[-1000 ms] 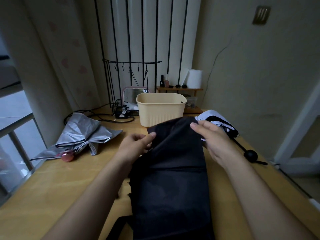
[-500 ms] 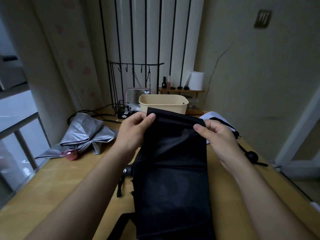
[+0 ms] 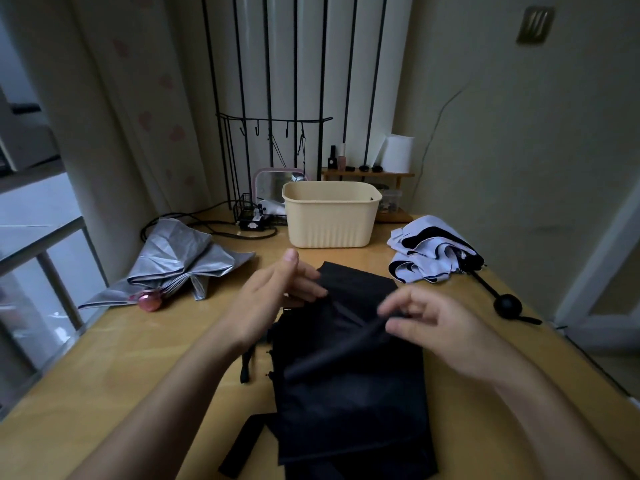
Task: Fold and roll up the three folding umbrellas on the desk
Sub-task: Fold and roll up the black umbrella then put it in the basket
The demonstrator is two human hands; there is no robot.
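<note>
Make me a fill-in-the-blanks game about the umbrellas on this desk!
1. The right hand pinches the middle umbrella, whose cloth is ____.
2. The silver umbrella has a round handle coloured ____.
3. The silver umbrella lies on the person's ____ side.
4. The desk holds ____ umbrellas.
Missing words: black; pink; left; three.
</note>
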